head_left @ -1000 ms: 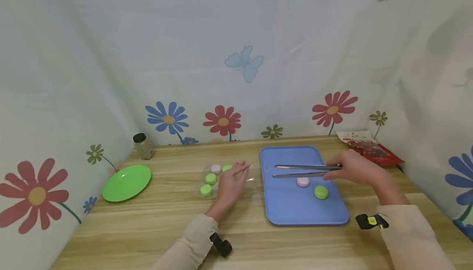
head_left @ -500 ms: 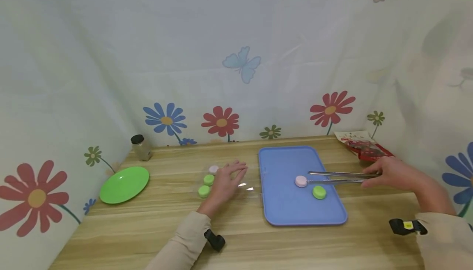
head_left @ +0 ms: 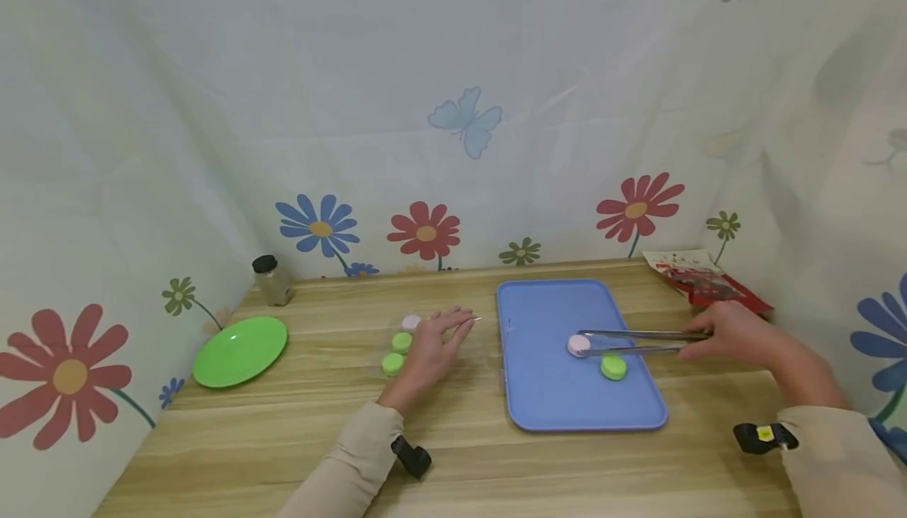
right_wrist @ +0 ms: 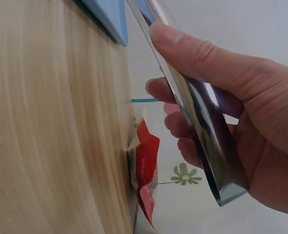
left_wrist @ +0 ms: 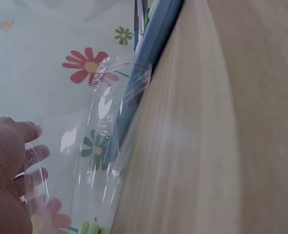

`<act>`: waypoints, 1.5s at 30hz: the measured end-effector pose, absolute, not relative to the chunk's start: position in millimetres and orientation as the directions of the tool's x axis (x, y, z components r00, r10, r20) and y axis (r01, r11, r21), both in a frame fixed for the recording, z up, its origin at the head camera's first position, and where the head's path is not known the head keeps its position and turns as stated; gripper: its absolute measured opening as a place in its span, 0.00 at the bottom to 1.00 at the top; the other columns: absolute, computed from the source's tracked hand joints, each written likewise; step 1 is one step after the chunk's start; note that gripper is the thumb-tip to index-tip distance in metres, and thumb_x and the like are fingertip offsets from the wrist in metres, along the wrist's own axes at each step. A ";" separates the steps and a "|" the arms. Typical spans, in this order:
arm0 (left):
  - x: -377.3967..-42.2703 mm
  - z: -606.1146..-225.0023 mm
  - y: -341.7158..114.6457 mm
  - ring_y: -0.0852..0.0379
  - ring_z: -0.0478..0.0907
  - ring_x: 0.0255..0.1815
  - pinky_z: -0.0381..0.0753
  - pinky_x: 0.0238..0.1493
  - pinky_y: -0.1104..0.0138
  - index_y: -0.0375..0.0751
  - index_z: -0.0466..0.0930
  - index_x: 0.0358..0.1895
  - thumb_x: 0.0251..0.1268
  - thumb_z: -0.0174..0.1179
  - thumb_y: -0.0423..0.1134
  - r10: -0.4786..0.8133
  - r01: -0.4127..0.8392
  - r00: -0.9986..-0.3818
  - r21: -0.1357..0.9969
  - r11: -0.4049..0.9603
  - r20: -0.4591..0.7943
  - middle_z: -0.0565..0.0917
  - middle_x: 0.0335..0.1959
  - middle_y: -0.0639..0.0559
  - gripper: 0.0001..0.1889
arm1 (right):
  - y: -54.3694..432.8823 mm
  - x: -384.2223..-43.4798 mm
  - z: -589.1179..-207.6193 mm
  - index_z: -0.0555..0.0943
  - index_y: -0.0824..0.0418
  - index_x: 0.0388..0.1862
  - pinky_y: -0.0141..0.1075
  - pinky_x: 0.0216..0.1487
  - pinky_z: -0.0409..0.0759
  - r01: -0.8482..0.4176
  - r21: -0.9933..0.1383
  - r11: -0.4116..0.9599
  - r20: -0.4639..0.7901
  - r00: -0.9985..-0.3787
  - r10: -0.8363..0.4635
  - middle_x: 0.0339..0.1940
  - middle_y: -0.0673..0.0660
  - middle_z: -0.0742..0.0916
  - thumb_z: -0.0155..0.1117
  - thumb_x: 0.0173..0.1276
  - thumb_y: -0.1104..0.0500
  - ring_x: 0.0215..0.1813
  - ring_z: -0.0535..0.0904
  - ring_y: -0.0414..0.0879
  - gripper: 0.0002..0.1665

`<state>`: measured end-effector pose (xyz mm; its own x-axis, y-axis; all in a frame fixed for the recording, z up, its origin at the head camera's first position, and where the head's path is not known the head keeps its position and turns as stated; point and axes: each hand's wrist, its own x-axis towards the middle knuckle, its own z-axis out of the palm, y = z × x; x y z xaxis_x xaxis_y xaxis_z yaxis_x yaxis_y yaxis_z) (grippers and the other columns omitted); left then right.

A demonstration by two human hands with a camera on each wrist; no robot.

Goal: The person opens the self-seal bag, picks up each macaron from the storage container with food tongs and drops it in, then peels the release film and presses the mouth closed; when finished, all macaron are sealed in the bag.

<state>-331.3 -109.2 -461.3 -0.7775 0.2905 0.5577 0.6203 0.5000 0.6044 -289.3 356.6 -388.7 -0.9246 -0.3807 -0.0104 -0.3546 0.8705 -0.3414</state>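
Note:
In the head view, my right hand [head_left: 730, 337] grips metal tongs [head_left: 638, 334]. The tongs' tips stand on either side of a pale pink macaron [head_left: 577, 345] on the blue tray [head_left: 553, 401]. A green macaron [head_left: 613, 367] lies on the tray just below the tongs' lower arm. To the left of the tray my left hand [head_left: 428, 349] holds the raised lid of a clear plastic box [left_wrist: 102, 112], its fingers showing through the plastic in the left wrist view. Inside the box sit green macarons [head_left: 401, 342] and a pink one [head_left: 411, 323], partly hidden by the hand.
A green plate [head_left: 241, 353] is at the left of the wooden table [head_left: 319, 423]. Behind it stands a jar [head_left: 272, 282] with a black lid. At the back right lies a red and white packet [head_left: 708, 282], close to my right hand. Flowered cloth hangs around the table.
The tongs have drawn back to the right from above the tray's far left, and their tips have come around the pink macaron. My left hand has barely moved.

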 end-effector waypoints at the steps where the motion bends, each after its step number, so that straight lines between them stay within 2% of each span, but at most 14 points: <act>1: -331.5 -461.2 -109.3 0.42 0.75 0.66 0.60 0.74 0.48 0.37 0.86 0.53 0.75 0.58 0.40 0.295 0.624 -0.775 0.600 0.501 0.559 0.84 0.56 0.43 0.13 | 356.3 -290.0 -389.3 0.88 0.68 0.46 0.34 0.33 0.79 -0.348 -0.336 0.875 -0.009 -0.928 -0.373 0.38 0.55 0.90 0.80 0.54 0.47 0.35 0.80 0.42 0.29; 3: -331.6 -460.6 -109.6 0.43 0.74 0.66 0.60 0.74 0.48 0.37 0.86 0.53 0.75 0.58 0.40 0.303 0.623 -0.776 0.600 0.503 0.553 0.84 0.57 0.43 0.14 | 355.9 -291.3 -390.4 0.88 0.68 0.46 0.36 0.34 0.80 -0.341 -0.320 0.884 0.003 -0.933 -0.359 0.38 0.58 0.90 0.80 0.54 0.47 0.36 0.81 0.44 0.30; 7: -331.5 -460.3 -109.9 0.45 0.74 0.67 0.60 0.74 0.49 0.38 0.87 0.52 0.75 0.58 0.40 0.305 0.622 -0.777 0.598 0.505 0.551 0.84 0.57 0.43 0.13 | 355.8 -293.6 -392.5 0.87 0.69 0.48 0.47 0.40 0.85 -0.327 -0.281 0.902 0.051 -0.944 -0.327 0.42 0.65 0.89 0.80 0.54 0.47 0.41 0.84 0.53 0.31; 10: -331.7 -460.7 -109.9 0.46 0.74 0.66 0.60 0.74 0.50 0.38 0.87 0.52 0.75 0.58 0.40 0.300 0.620 -0.778 0.600 0.505 0.551 0.84 0.56 0.43 0.13 | 355.5 -294.9 -394.8 0.87 0.69 0.48 0.51 0.42 0.84 -0.315 -0.273 0.909 0.047 -0.948 -0.314 0.43 0.67 0.88 0.79 0.54 0.46 0.43 0.84 0.57 0.31; 20: -330.4 -460.5 -109.8 0.42 0.74 0.66 0.61 0.73 0.49 0.38 0.87 0.53 0.75 0.59 0.39 0.292 0.615 -0.784 0.617 0.491 0.548 0.83 0.57 0.41 0.13 | 354.9 -298.4 -404.4 0.88 0.68 0.47 0.50 0.42 0.85 -0.335 -0.308 0.890 0.039 -0.939 -0.340 0.41 0.62 0.89 0.79 0.56 0.48 0.43 0.85 0.54 0.28; 23: -330.2 -460.7 -110.4 0.46 0.74 0.67 0.61 0.74 0.50 0.39 0.87 0.53 0.75 0.59 0.39 0.282 0.600 -0.795 0.623 0.503 0.537 0.83 0.58 0.43 0.13 | 353.9 -300.0 -408.1 0.88 0.67 0.48 0.50 0.42 0.85 -0.319 -0.332 0.888 0.021 -0.944 -0.330 0.42 0.61 0.90 0.78 0.57 0.47 0.43 0.84 0.53 0.28; 27: -329.9 -460.8 -110.6 0.46 0.74 0.67 0.61 0.74 0.51 0.40 0.87 0.53 0.75 0.59 0.40 0.277 0.591 -0.801 0.628 0.507 0.530 0.83 0.58 0.44 0.13 | 350.9 -300.3 -409.9 0.87 0.66 0.49 0.48 0.41 0.84 -0.290 -0.350 0.891 0.001 -0.951 -0.310 0.41 0.60 0.89 0.77 0.57 0.45 0.43 0.83 0.51 0.29; 32: -327.8 -459.0 -109.8 0.47 0.73 0.67 0.60 0.74 0.51 0.37 0.86 0.53 0.75 0.58 0.39 0.276 0.587 -0.804 0.632 0.506 0.526 0.83 0.58 0.43 0.13 | 333.9 -297.8 -402.3 0.88 0.65 0.50 0.38 0.33 0.79 -0.333 -0.363 0.870 0.077 -0.941 -0.329 0.36 0.54 0.90 0.77 0.58 0.48 0.35 0.81 0.45 0.27; 35: -326.8 -458.0 -109.1 0.47 0.73 0.68 0.61 0.74 0.50 0.36 0.86 0.53 0.75 0.58 0.39 0.275 0.586 -0.805 0.635 0.504 0.525 0.83 0.58 0.43 0.13 | 314.3 -296.4 -397.0 0.88 0.65 0.50 0.34 0.30 0.78 -0.393 -0.394 0.831 0.139 -0.919 -0.369 0.37 0.55 0.91 0.77 0.58 0.50 0.35 0.83 0.46 0.26; 40: -327.0 -458.1 -108.0 0.40 0.73 0.67 0.62 0.72 0.46 0.35 0.86 0.53 0.75 0.58 0.38 0.277 0.592 -0.802 0.640 0.491 0.529 0.83 0.58 0.40 0.13 | 276.6 -299.1 -397.2 0.87 0.65 0.52 0.39 0.39 0.83 -0.460 -0.374 0.805 0.146 -0.886 -0.439 0.45 0.60 0.90 0.76 0.60 0.46 0.44 0.85 0.50 0.28; 45: -328.7 -458.5 -107.4 0.40 0.73 0.67 0.61 0.73 0.49 0.36 0.86 0.53 0.75 0.58 0.37 0.283 0.605 -0.792 0.628 0.489 0.542 0.83 0.58 0.39 0.13 | 239.9 -308.8 -400.7 0.86 0.64 0.54 0.47 0.46 0.84 -0.485 -0.338 0.806 0.094 -0.870 -0.484 0.47 0.59 0.89 0.74 0.62 0.45 0.47 0.85 0.51 0.29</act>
<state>-328.7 -107.4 -458.5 -0.7916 0.2828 0.5417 0.6047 0.4894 0.6283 -308.8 239.9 -400.7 -0.8700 -0.4841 0.0938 -0.4851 0.8063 -0.3384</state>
